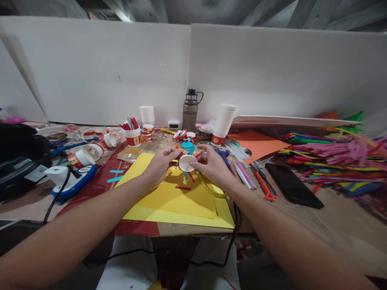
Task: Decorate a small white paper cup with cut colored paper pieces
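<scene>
A short paper cup piece [186, 163], white and round, is held between my two hands above the yellow paper [169, 197]. Blue and red paper strips stick out around it. My left hand [160, 164] pinches it from the left side. On the other side, the thumb of my right hand [213, 164] presses its rim, fingers curled behind. Exactly what the fingertips grip at the back is hidden. A loose red strip [183, 188] lies on the yellow paper below. Just beyond the hands are blue paper discs [188, 146].
Stacked paper cups [225, 121] and a water bottle [190, 112] stand at the back. A glue gun [223, 153], scissors [266, 185], a phone [293, 185] and pipe cleaners [341, 153] lie right. Leftward sit a blue-edged power strip [74, 185] and cut cups [81, 158].
</scene>
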A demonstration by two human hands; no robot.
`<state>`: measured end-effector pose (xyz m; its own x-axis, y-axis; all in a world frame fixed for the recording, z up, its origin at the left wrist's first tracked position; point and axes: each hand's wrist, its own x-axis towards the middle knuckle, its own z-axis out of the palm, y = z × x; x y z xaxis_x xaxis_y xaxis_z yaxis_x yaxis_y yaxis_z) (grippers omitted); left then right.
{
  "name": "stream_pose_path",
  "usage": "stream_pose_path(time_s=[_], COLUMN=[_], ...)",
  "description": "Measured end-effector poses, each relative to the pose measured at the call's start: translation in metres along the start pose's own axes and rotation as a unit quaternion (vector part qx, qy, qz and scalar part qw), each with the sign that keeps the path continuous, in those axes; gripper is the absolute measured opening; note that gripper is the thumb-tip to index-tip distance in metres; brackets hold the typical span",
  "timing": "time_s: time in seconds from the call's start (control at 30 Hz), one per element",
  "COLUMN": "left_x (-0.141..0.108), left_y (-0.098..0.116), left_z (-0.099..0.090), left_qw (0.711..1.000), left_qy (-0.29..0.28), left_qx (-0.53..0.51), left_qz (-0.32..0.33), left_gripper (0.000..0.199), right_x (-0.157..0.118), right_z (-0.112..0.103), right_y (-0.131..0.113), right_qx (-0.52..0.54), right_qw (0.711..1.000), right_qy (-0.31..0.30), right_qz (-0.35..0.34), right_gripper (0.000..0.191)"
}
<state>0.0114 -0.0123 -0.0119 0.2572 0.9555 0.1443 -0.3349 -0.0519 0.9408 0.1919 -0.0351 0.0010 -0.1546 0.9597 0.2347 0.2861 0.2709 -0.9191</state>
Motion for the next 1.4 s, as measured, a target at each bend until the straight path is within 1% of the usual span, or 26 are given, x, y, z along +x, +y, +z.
stream_pose_path(time_s=[0.17,0.4,0.6,0.9,1.03,1.27,1.4], left_x=[-0.0006,-0.0012,0.0011,0.0018,0.0015,0.0022,0.0007], left_y=[0.0012,0.0029,0.0015,0.0002,0.0009,0.0004,0.0023], left_z=[0.0004,0.0006,0.0,-0.0009,0.0002,-0.0022,-0.0016], left_qw=[0.999,0.999,0.999,0.999,0.999,0.999,0.998], left_qy=[0.017,0.002,-0.021,-0.038,-0.042,-0.03,-0.04], left_qx=[0.03,0.042,0.026,-0.012,-0.012,0.004,0.021], left_qz=[0.012,0.019,0.018,0.002,0.0,0.035,0.043], left_gripper=[0.032,0.03,0.029,0.028,0.029,0.034,0.03], right_x=[0.0007,0.0007,0.0006,-0.001,-0.0011,-0.0003,0.0], right_z=[-0.0009,-0.0014,-0.0015,-0.0011,-0.0012,-0.0014,-0.0023], right_y=[0.0032,0.0035,0.0025,-0.0003,-0.0007,0.0018,0.0022], right_qx=[-0.005,0.003,-0.001,-0.004,0.004,-0.004,-0.014], right_qw=[1.0,1.0,1.0,1.0,1.0,1.0,1.0], right_qy=[0.005,0.007,0.008,0.008,0.005,0.007,0.011], right_qz=[-0.004,-0.007,-0.008,-0.008,-0.008,-0.014,-0.018], right_gripper=[0.057,0.057,0.057,0.054,0.053,0.053,0.054])
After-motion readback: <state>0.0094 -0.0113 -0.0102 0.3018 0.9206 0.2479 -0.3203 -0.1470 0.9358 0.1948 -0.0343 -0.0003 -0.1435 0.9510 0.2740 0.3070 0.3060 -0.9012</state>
